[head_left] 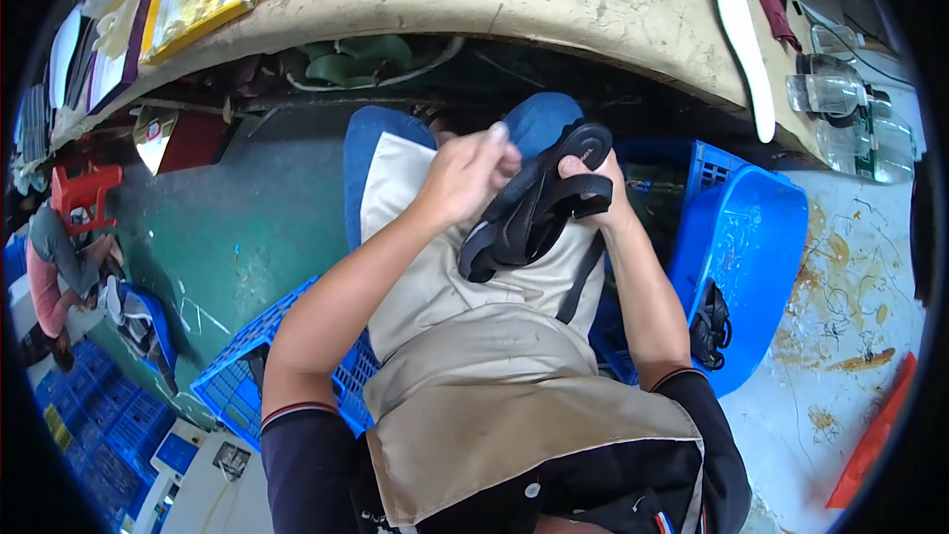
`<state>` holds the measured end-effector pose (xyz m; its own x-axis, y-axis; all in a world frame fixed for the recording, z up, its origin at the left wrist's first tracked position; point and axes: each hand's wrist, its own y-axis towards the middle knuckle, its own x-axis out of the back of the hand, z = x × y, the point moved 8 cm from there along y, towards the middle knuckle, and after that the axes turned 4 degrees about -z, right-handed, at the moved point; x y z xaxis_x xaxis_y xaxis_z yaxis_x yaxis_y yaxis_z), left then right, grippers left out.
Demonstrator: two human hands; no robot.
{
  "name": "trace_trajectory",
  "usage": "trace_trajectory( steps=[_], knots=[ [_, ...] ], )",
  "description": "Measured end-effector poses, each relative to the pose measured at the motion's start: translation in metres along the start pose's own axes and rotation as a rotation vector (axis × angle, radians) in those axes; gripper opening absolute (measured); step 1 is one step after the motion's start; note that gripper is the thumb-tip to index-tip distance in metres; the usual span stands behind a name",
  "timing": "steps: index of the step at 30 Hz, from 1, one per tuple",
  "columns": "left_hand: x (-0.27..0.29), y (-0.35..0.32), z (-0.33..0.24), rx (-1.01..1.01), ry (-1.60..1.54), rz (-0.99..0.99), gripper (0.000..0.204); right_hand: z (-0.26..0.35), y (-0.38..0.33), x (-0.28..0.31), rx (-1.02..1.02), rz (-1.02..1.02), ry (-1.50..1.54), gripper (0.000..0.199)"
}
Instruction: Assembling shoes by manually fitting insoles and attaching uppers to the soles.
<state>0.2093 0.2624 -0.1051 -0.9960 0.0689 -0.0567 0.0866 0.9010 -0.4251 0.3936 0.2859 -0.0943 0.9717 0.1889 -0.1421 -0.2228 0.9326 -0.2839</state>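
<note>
Plainly, the right hand (608, 188) holds a black sandal (524, 216) by its strapped upper end, the thumb laid across it, and from that grip the sandal slants back toward the body and leftward, over the apron (415, 277) on the lap. Just left of the sandal's upper part, the left hand (474, 173) is raised with fingers curled in; it is blurred, so I cannot tell whether it pinches anything or touches the sandal. Close on the right hand's outer side stands a blue tub (756, 247), with a black strappy shoe (710, 324) in it, nearer the body than that hand. Beyond both hands runs the worktable (593, 0), a long white sole-shaped piece (746, 54) lying on it, ahead and to the right of the right hand.
</note>
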Motion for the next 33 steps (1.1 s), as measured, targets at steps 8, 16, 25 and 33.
trace_trajectory(
  steps=[8, 16, 25, 33],
  knots=[
    [0.011, -0.054, 0.026, -0.088, -0.082, -0.038, 0.014, -0.023, -0.019, 0.016, -0.081, -0.051, 0.136, 0.032],
    [-0.004, -0.057, 0.038, 0.152, 0.065, 0.014, 0.013, -0.025, -0.030, 0.020, -0.100, -0.043, 0.110, 0.050],
    [-0.022, -0.048, 0.033, 0.109, -0.379, 0.023, 0.013, -0.023, -0.029, 0.020, -0.041, 0.005, 0.174, 0.042],
    [-0.034, -0.050, 0.026, 0.178, -0.322, 0.064, 0.013, -0.023, -0.038, 0.021, -0.013, 0.092, 0.131, 0.045]
  ],
)
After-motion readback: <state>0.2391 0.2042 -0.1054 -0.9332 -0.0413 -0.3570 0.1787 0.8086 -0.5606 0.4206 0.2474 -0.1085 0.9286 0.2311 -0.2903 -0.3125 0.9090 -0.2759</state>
